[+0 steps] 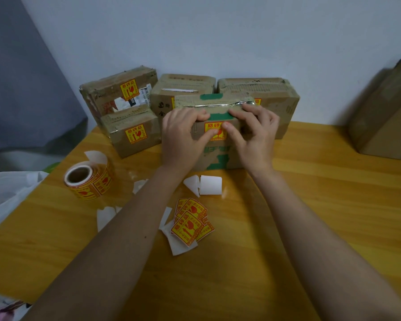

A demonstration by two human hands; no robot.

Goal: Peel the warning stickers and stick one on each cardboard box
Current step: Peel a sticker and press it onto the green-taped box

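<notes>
Table [310, 205] — boxes [134, 140], sticker roll [88, 181].

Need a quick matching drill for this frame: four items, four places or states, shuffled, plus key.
Items:
1. sticker roll
2. loose stickers
3. front box
4. brown parcel

Places or states:
A. far right, apart from the box group
B. under both hands, the left hand and the right hand, thumbs on its sticker
C. on the table's left side
D. piled between the forearms

Pairs: 1-C, 2-D, 3-B, 4-A

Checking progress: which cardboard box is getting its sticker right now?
The front box with green tape; both thumbs press its warning sticker, and no other box is touched.
</notes>
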